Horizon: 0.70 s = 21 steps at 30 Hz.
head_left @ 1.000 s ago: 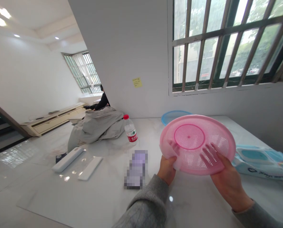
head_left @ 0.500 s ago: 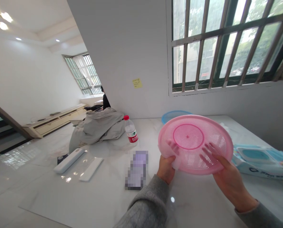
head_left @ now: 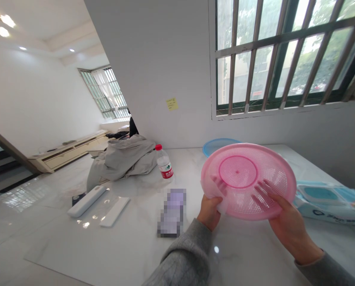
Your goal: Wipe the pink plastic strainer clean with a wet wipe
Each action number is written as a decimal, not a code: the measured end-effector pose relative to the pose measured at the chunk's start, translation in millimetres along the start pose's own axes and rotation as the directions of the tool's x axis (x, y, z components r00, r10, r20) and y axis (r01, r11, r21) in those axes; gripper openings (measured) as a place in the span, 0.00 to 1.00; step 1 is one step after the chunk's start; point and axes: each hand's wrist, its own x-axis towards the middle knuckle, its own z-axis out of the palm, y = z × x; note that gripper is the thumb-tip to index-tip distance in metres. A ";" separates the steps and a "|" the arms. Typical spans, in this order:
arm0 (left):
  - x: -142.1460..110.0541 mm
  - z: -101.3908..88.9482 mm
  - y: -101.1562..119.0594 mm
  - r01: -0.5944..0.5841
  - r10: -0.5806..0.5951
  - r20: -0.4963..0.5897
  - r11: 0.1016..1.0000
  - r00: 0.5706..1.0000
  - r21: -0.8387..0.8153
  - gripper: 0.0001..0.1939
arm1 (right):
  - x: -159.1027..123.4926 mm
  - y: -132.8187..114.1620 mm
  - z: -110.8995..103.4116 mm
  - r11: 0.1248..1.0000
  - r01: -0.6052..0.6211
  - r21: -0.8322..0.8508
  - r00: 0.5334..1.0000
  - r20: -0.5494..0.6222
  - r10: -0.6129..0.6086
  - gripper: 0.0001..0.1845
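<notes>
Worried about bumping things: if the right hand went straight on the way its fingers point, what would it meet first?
The pink basket, which the right hand already holds. Past it, the line seems to run toward the blue basket, though depth is unclear.

Daylight pours through the barred window (head_left: pixel 280 55), and the ceiling lights (head_left: pixel 3 20) add small bright spots. The room looks bright, with only soft, faint shadows. Glare streaks the glossy surface (head_left: pixel 111 250). Wide-angle distortion slants the walls and window bars toward the edges. Focus stays fairly sharp, apart from one pixelated patch (head_left: pixel 171 213).
</notes>
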 end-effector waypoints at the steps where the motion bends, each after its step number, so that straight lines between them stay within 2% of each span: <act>1: -0.3 0.5 0.8 -0.003 0.003 0.010 1.000 1.000 0.000 0.44 | 0.0 0.8 -0.2 1.000 -0.004 0.002 1.000 0.001 0.004 0.21; 12: -3.6 3.7 6.9 -0.012 0.012 -0.004 1.000 1.000 0.008 0.45 | 1.9 9.0 -4.2 1.000 -0.019 -0.024 0.999 0.045 0.020 0.22; 21: -2.2 2.4 7.3 0.000 0.000 -0.016 1.000 1.000 -0.004 0.41 | -1.2 5.8 -0.8 1.000 -0.004 -0.013 0.998 0.063 0.005 0.26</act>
